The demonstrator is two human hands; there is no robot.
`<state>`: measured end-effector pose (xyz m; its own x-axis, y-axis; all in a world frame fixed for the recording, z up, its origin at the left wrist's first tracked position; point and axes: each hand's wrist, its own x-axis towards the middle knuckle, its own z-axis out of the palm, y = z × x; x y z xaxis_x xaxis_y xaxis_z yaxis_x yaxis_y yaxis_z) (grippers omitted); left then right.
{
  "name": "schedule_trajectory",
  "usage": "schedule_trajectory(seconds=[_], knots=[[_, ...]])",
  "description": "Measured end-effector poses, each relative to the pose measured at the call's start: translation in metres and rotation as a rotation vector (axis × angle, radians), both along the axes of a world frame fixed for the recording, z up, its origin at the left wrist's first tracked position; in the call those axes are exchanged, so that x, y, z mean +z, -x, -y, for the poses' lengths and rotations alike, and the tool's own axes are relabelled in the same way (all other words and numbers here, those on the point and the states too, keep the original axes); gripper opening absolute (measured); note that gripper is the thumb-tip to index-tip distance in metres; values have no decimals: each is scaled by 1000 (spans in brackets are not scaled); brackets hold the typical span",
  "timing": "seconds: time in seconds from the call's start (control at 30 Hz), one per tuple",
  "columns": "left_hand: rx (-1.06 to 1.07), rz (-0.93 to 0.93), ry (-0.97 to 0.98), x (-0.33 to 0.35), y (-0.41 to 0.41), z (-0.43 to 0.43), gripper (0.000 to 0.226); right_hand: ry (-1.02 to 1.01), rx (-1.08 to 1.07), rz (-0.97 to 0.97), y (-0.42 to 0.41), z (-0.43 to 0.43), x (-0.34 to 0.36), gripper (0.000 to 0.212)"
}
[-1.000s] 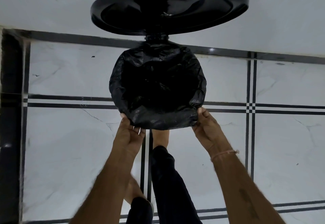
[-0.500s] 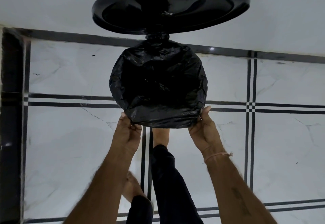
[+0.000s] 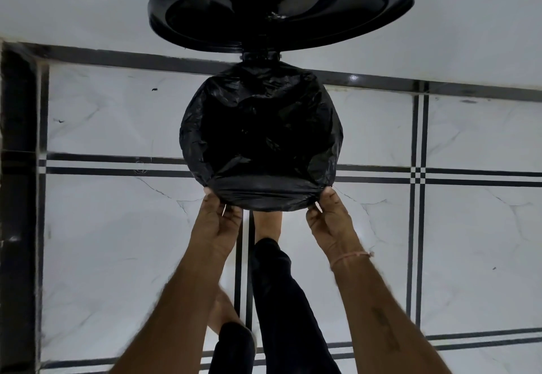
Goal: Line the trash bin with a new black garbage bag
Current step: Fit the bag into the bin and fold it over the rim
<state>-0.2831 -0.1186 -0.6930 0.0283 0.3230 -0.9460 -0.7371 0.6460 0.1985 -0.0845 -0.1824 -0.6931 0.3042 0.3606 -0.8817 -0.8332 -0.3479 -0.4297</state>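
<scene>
One bin (image 3: pixel 259 57) stands upright on the tiled floor (image 3: pixel 469 227), seen from above, its single lid (image 3: pixel 281 7) tipped open at the far side. One bag (image 3: pixel 261 127) sits in its mouth, folded out over the rim all the way round. Both hands grasp the bag at the near arc. The left hand (image 3: pixel 217 221) pinches the hem at the near-left and the right hand (image 3: pixel 331 221) at the near-right, with a taut band of plastic between them. The bin's mouth lies straight beyond both grips, and neither hand is closer. One bare foot (image 3: pixel 268 224) shows below the near rim, probably on a pedal. The next move is likely drawing the hem down the near wall.
</scene>
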Motion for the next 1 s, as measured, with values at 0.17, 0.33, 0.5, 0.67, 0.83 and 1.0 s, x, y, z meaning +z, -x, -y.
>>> schedule_trajectory(seconds=[0.17,0.33,0.5,0.67,0.83,1.0], knots=[[25,47,-50,-5,3,2,19,25,-40,-19,-4,-13,7,23],[122,69,-102,-1,-1,9,26,-103,-241,-103,0,-11,22,23],[135,81,-16,22,-8,16,26,-186,-386,-138,17,-7,25,27],[228,207,138,38,-33,15,40,-56,-426,-148,29,-17,17,23],[241,164,123,30,-35,17,20,106,-384,-138,28,-26,23,17],[172,148,57,14,-26,16,21,70,-375,-132,31,-35,54,22]])
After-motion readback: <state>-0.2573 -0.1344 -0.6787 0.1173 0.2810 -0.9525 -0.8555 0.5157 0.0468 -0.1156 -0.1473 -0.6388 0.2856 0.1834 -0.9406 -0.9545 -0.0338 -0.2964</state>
